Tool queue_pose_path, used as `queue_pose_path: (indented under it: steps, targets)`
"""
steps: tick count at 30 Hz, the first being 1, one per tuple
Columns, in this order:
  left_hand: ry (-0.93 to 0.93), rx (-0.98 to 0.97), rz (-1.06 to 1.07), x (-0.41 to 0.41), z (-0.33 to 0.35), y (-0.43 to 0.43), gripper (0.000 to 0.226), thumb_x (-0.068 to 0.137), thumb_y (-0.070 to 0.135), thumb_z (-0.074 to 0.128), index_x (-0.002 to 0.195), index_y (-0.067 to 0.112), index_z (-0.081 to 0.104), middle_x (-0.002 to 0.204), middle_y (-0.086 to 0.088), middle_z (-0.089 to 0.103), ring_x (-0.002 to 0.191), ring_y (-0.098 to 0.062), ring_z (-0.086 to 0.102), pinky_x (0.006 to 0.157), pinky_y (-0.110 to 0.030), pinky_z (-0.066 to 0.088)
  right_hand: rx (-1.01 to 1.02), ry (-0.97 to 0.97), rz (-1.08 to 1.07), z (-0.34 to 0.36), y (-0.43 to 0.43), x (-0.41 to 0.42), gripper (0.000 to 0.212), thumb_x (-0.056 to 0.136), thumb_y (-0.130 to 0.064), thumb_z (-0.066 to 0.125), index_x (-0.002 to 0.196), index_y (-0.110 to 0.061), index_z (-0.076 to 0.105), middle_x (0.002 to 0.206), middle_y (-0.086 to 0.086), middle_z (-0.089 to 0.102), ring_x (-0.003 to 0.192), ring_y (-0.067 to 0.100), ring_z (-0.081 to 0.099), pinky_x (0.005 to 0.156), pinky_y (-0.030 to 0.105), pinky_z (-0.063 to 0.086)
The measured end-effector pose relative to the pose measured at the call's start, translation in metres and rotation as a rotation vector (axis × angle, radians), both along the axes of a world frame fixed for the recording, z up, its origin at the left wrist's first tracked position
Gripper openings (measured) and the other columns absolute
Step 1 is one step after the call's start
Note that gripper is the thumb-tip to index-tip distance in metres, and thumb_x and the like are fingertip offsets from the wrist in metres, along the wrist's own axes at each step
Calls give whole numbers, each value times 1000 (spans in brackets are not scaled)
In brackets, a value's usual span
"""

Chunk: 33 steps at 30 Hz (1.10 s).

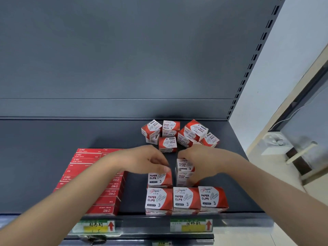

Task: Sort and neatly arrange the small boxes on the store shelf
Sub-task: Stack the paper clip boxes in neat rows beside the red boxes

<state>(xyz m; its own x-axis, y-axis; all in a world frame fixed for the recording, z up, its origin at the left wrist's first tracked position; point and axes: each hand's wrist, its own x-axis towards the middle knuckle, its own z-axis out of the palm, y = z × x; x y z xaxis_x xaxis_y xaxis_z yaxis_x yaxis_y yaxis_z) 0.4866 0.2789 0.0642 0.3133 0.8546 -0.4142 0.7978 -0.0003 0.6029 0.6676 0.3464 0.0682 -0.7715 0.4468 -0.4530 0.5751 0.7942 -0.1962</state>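
Observation:
Three red-and-white paper clip boxes (186, 198) stand in a row at the front edge of the dark grey shelf (53, 135). Behind that row, my left hand (142, 159) holds the top of another paper clip box (158, 179) with curled fingertips. My right hand (200, 162) grips a stack of two paper clip boxes (183, 172) beside it. Several more paper clip boxes (179, 133) lie jumbled at the back of the shelf.
Flat red staple boxes (104, 201) are stacked in rows at the front left, under my left forearm. Price labels (191, 225) with red arrows sit on the shelf's front strip. The shelf's slotted upright (248, 68) and a white wall bound the right side.

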Motion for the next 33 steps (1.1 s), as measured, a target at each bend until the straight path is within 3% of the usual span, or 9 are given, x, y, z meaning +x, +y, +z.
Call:
queue_pose_path:
  steps: [3,6,11,14,19,21,24,27,33]
  targets:
    - [-33,-49,-1,0,-4,-1,26,91,33,55,108,19,70,101,5,73,93,-9,67,90,-29,52,-146,25,1,0,6,3,46,86,-46,56,122,-17,51,119,-1,59,98,14,55,84,30,49]
    - [-63,-69,12,-1,-5,-3,26,91,35,54,105,21,71,98,6,74,90,-7,67,86,-25,52,-229,33,17,0,9,8,35,96,-32,42,117,-7,56,115,9,63,100,24,59,89,41,49]
    - [-70,-86,-13,0,-8,-5,26,93,33,52,108,21,70,101,9,73,92,-5,67,87,-25,53,-334,52,12,-4,1,9,35,98,-26,41,124,-8,53,122,6,62,108,19,59,93,33,49]
    - [-58,-26,-14,-3,-4,-2,24,91,33,55,107,23,70,103,12,71,94,-1,66,88,-21,52,-248,100,-17,0,5,13,35,96,-30,45,125,-13,54,123,1,61,110,14,58,94,28,47]
    - [-93,454,272,-8,9,28,19,78,27,73,94,17,71,94,8,72,88,-7,66,84,-25,52,93,747,-465,20,31,25,15,84,-30,65,88,-16,64,79,-10,66,70,2,60,67,19,44]
    - [83,623,304,-6,13,46,28,77,27,73,100,13,67,101,3,69,94,-12,63,83,-25,47,278,682,-549,16,44,23,40,80,-40,66,111,-16,57,101,-2,65,90,10,61,79,25,49]
    - [264,647,275,-7,13,72,46,79,28,71,120,12,57,122,-2,62,113,-19,56,95,-29,42,241,404,-573,-1,53,15,76,77,-51,66,137,-15,35,135,4,51,121,20,50,98,35,43]
    - [300,544,233,-7,6,89,60,77,35,72,128,13,51,131,-1,56,122,-19,50,102,-31,39,226,402,-586,-13,57,12,66,77,-48,66,132,-19,43,131,2,56,116,19,54,94,33,46]
    - [308,502,-37,24,0,94,73,70,45,75,133,23,45,138,5,48,130,-14,37,110,-34,25,221,673,-790,4,65,37,47,78,-37,68,119,-16,59,118,3,65,102,16,60,75,22,42]
